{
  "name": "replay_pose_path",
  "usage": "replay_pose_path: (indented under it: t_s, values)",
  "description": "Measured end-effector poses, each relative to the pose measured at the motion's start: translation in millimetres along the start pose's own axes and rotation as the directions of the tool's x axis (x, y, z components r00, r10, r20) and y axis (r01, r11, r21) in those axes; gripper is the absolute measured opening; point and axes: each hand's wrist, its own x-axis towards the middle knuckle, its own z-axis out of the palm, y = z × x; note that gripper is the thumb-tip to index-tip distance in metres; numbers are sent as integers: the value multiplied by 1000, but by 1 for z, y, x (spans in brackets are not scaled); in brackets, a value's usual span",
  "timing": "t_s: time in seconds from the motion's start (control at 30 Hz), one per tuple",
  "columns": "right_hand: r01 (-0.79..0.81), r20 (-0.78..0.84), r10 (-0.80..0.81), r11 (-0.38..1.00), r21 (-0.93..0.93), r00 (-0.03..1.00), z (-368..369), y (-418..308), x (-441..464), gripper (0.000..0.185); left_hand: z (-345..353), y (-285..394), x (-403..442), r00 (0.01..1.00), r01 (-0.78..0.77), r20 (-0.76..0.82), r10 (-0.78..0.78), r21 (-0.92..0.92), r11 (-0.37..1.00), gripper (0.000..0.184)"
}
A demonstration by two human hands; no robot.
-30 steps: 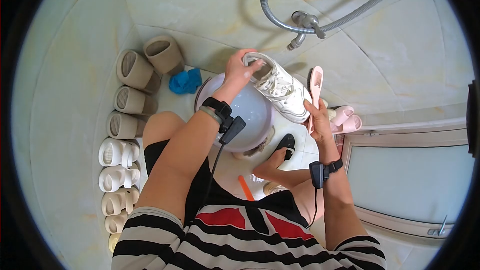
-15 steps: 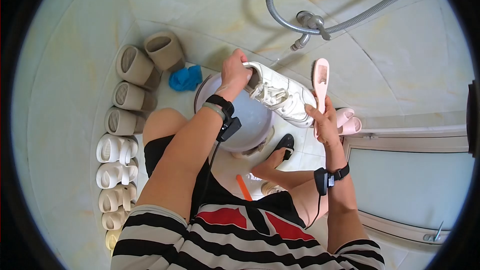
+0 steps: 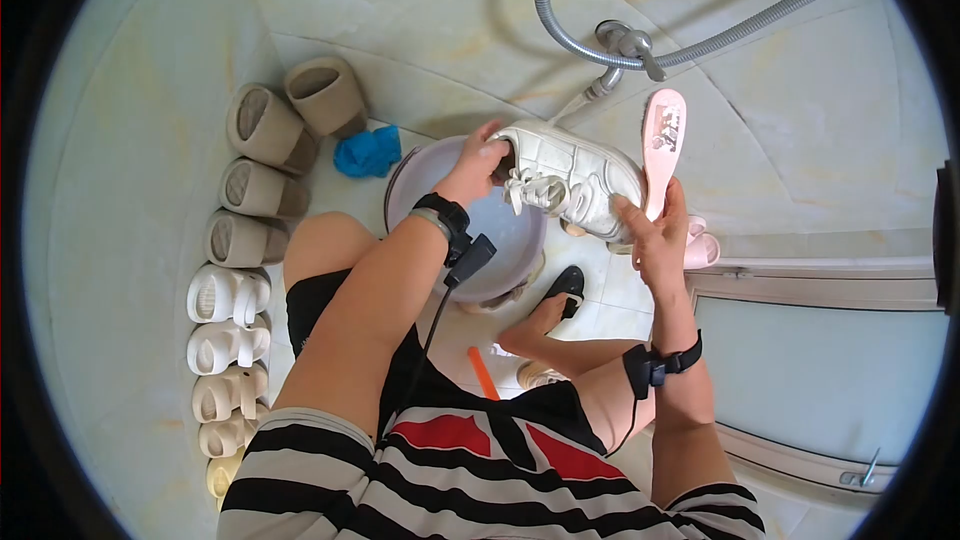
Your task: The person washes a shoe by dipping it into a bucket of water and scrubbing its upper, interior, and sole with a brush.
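Above the right side of the basin (image 3: 405, 178), the shoe (image 3: 580, 172) hangs between the left hand (image 3: 476, 168), fingers partly hidden and pinching its heel, and the right hand (image 3: 659, 243), fingers pinching the brush (image 3: 663, 145), thumb on the toe; the bristles are mostly out of sight. Tiled wall (image 3: 430, 20) and floor (image 3: 612, 287) surround them, the door (image 3: 800, 370) running into the dark border. Pale water (image 3: 513, 230) lies in the basin, partly covered by the left hand and shoe.
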Motion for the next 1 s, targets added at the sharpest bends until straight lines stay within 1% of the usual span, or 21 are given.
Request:
replay_pose_path:
  t_s: [0.03, 0.1, 0.13, 0.17, 0.2, 0.23, 0.27, 0.3, 0.37, 0.4, 0.43, 0.5, 0.53, 0.57, 0.63, 0.7, 0.77, 0.8, 0.83, 0.93, 1.0]
  values:
    - [6, -21, -6, 999, -36, 1000, 4, -5, -4, 50, 2, -10, 2, 1000, 0, 3, 0, -7, 1000, 45]
    - [6, -42, -9, 998, -70, 999, 12, -6, -13, 48, 10, -28, 4, 999, 48, 23, -43, -231, 972, 38]
    - [75, -63, -83, 990, -119, 995, 15, 1, -17, 47, 17, -36, -2, 996, 47, -57, -66, -291, 956, 29]
    - [143, -80, -158, 975, -168, 984, 16, 9, -20, 45, 19, -35, -4, 996, 47, -57, -67, -295, 954, 29]
    - [236, -70, -268, 924, -301, 961, 18, 15, -24, 43, 19, -32, -7, 996, 77, -10, -84, -319, 945, 26]
    - [235, -70, -268, 923, -305, 961, 16, 18, -29, 43, 20, -32, -10, 994, 110, 34, -105, -342, 933, 24]
    - [237, -103, -285, 914, -329, 953, 15, 19, -32, 42, 23, -29, -8, 993, 117, 66, -102, -308, 944, 32]
    - [238, -137, -301, 905, -352, 944, 13, 19, -36, 40, 26, -20, -15, 992, 120, 67, -104, -308, 944, 32]
    - [218, -152, -294, 898, -383, 944, 6, 21, -43, 40, 29, -3, -26, 968, 225, 32, -247, -535, 814, 44]
    - [249, -102, -317, 875, -416, 943, 3, 22, -46, 41, 34, -1, -31, 988, 135, -5, -157, -476, 869, 64]
    - [282, -52, -339, 849, -447, 939, 0, 25, -49, 41, 35, 3, -35, 988, 133, -5, -153, -477, 869, 64]
    - [415, 72, -447, 745, -522, 892, 9, 25, -57, 45, 41, 20, -56, 959, 280, 169, -228, -430, 858, 77]
    - [482, 156, -490, 660, -576, 858, 15, 23, -63, 46, 35, 18, -53, 933, 343, 241, -266, -381, 858, 76]
    - [546, 245, -521, 566, -617, 818, 25, 13, -67, 47, 32, 13, -51, 936, 336, 242, -257, -391, 857, 76]
    - [642, 406, -528, 409, -648, 746, 38, 2, -70, 52, 23, 0, -45, 951, 234, 285, -121, -401, 886, 71]
    - [688, 441, -552, 394, -610, 708, 42, 5, -69, 55, 18, -10, -33, 957, 222, 269, -106, -449, 865, 68]
    - [644, 409, -518, 441, -625, 752, 50, 3, -72, 52, 12, -17, -22, 986, 81, 167, -8, -436, 896, 66]
    - [686, 430, -561, 402, -606, 708, 52, 6, -71, 51, 9, -22, -17, 988, 72, 158, -3, -435, 898, 66]
    - [689, 435, -559, 398, -606, 705, 55, 5, -72, 51, 8, -27, -12, 999, 10, 36, 5, -411, 912, 62]
    - [751, 505, -584, 313, -582, 635, 61, 1, -73, 52, 7, -29, -6, 1000, 8, 12, -4, -387, 922, 59]
    - [740, 506, -570, 311, -597, 648, 59, 2, -73, 52, 6, -28, 0, 1000, 7, -13, -13, -349, 937, 57]
